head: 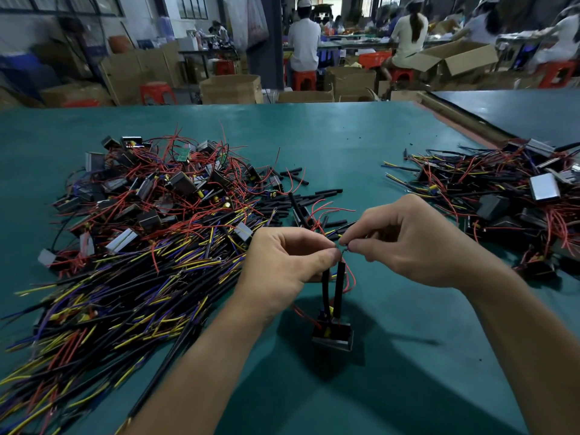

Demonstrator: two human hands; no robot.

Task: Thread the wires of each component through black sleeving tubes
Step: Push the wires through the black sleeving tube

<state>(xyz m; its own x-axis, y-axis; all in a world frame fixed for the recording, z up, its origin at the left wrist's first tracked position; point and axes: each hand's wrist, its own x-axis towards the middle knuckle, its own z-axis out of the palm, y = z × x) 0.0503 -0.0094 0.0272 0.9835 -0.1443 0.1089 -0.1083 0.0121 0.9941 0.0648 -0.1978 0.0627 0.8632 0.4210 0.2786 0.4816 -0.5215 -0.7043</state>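
head view: left hand [282, 262] pinches the sleeving tubes [337, 293], right hand [408, 243] pinches a wire tip [344, 246]; strands could splay and jam.

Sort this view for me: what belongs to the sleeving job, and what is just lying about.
Job: left hand, right hand, wire, held component, sleeving tubes on it, loose tubes, left pile, right pile.
Lying about: cardboard boxes, red stools.

I get dim, cool overhead light; the left hand [282, 262] and right hand [408, 243] throw a soft shadow on the table [439, 387]. Edges bend; the far room is blurred.
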